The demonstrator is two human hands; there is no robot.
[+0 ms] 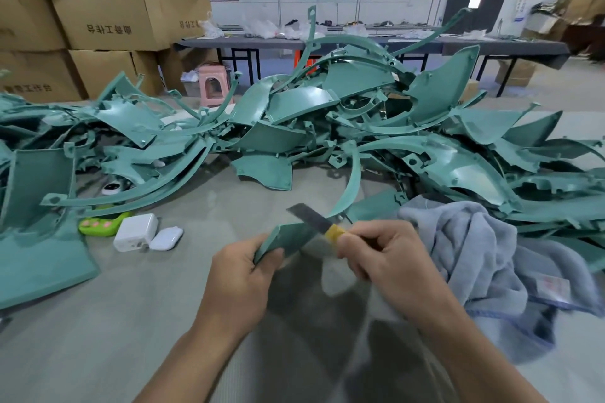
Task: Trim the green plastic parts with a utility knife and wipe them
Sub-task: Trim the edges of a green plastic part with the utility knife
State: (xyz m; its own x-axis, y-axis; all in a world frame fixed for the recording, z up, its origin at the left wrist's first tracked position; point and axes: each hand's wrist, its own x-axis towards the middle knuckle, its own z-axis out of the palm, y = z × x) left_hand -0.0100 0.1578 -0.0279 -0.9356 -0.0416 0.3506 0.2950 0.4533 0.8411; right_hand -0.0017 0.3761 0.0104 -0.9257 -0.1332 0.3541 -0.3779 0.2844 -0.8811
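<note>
My left hand (244, 275) grips a long curved green plastic part (288, 237) by its near end; the part arcs up and away toward the pile. My right hand (381, 253) holds a utility knife (322, 222) with a yellow body, its dark blade extended and laid across the upper edge of the part. A large heap of green plastic parts (294, 127) covers the far half of the grey table (131, 321). A crumpled blue-grey towel (474, 252) lies just right of my right hand.
A flat green panel (36, 258) lies at the left. Near it sit a white charger block (135, 232), a white earbud case (166, 238) and a bright green toy-like object (101, 224). Cardboard boxes (98, 20) are stacked at the back left, a pink stool (214, 87) behind the pile.
</note>
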